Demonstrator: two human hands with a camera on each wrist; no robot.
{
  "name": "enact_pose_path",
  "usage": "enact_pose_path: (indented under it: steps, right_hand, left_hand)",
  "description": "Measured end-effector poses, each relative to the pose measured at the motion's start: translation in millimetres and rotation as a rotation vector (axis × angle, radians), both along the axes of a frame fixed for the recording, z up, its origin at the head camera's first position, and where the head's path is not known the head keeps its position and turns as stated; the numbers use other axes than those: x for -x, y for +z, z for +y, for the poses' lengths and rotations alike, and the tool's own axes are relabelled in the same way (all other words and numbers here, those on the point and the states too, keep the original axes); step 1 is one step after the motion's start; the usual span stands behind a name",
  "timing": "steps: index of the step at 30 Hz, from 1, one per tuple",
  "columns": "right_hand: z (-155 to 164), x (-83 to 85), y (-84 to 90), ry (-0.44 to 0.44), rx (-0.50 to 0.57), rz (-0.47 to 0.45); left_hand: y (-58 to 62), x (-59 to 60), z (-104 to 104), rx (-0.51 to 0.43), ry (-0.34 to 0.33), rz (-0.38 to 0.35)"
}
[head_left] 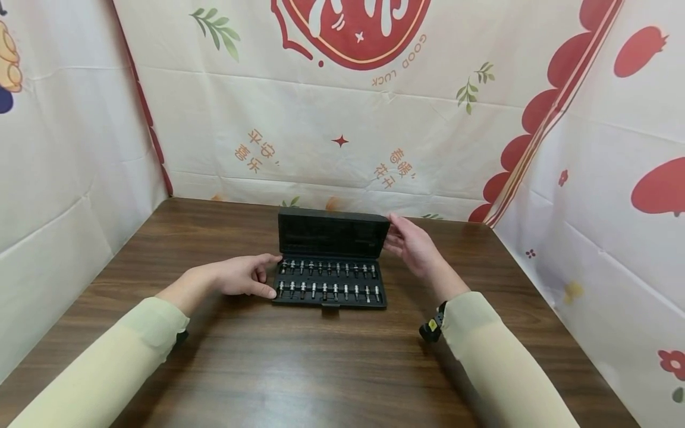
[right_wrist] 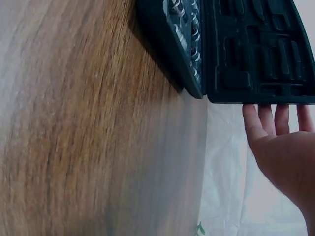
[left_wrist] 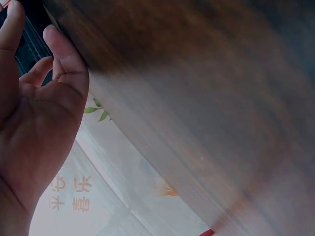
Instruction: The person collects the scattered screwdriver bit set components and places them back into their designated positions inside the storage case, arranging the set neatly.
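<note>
At the counter's middle, a black bit case (head_left: pixel 330 261) stands open between two hands.

Left of the case, the left hand (head_left: pixel 243 276) rests on the counter (head_left: pixel 299 368) with loosely spread fingers, thumb and fingertips touching the tray's left edge, seemingly to steady it. Right of the case, the right hand (head_left: pixel 413 245) has straight fingers laid against the upright lid's (head_left: pixel 332 233) right edge, likely keeping the lid propped. Inside the case, two rows of metal bits (head_left: pixel 327 279) sit upright in their slots. Under the case lies dark wood grain; behind and beside it hang cream cloth sheets (head_left: pixel 342 119) with red shapes, green sprigs and lettering.
</note>
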State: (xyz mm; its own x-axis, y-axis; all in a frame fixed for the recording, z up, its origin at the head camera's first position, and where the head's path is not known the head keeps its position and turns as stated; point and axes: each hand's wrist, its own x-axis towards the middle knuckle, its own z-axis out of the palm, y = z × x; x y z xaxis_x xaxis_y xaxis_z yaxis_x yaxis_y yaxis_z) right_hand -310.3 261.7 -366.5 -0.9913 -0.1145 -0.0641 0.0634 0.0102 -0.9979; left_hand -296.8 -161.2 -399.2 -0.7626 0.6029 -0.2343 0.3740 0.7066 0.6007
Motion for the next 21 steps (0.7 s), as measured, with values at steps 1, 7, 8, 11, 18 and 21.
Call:
enact_pose_path:
  steps: [1, 7, 8, 11, 18, 21]
  right_hand:
    - [-0.9, -0.5, 0.1, -0.009, -0.007, 0.0]
    - [-5.0, -3.5, -1.3, -0.045, -0.051, 0.009]
    - [-4.6, -3.9, -1.3, -0.043, -0.059, 0.012]
    - [-2.6, -5.5, -1.7, -0.031, -0.074, 0.017]
    - [1.0, -10.7, -3.2, 0.012, -0.088, 0.033]
    - [0.7, -13.4, -2.7, 0.024, -0.097, 0.04]
  left_hand:
    - [0.0, -0.1, 0.0, -0.003, -0.001, -0.003]
    - [0.2, -0.7, -0.1, -0.014, -0.006, -0.011]
    - [0.2, -0.8, 0.2, -0.017, -0.007, -0.013]
    - [0.0, -1.4, 0.6, -0.028, -0.009, -0.016]
    - [2.5, -3.8, -4.5, -0.109, -0.021, -0.027]
    - [6.3, -1.9, -10.5, -0.162, 0.015, 0.008]
